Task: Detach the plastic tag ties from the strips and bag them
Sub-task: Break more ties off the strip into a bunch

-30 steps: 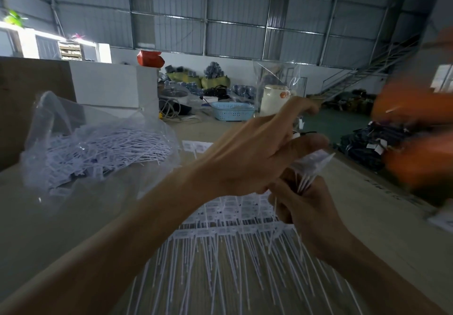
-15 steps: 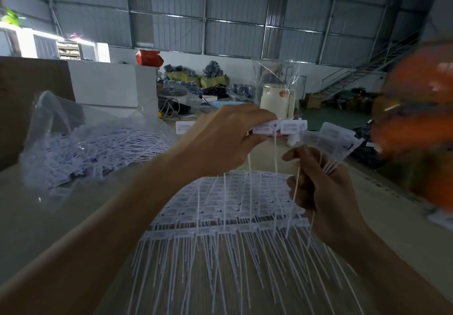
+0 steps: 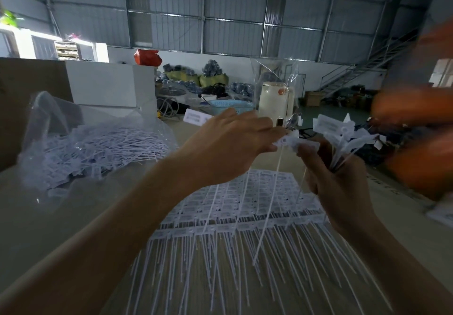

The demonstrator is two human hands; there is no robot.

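Nearest, 6 o'clock: stacked strips of tag ties (image 3: 235, 216) flat on the surface (image 3: 73, 229), tails fanned toward the viewer. Above, centre: left hand (image 3: 228, 148) pinching the flag head of one tag tie (image 3: 285, 140), its tail dangling thin and whippy. Right hand (image 3: 343, 187), 3 o'clock, closed around a bundle of loose ties (image 3: 343, 133) and touching that same head. Ties look light, springy, slick; best gripped at the stiff flag head, not the tail, snapping at the joint. Far, 10 o'clock: clear bag (image 3: 93, 148) of detached ties.
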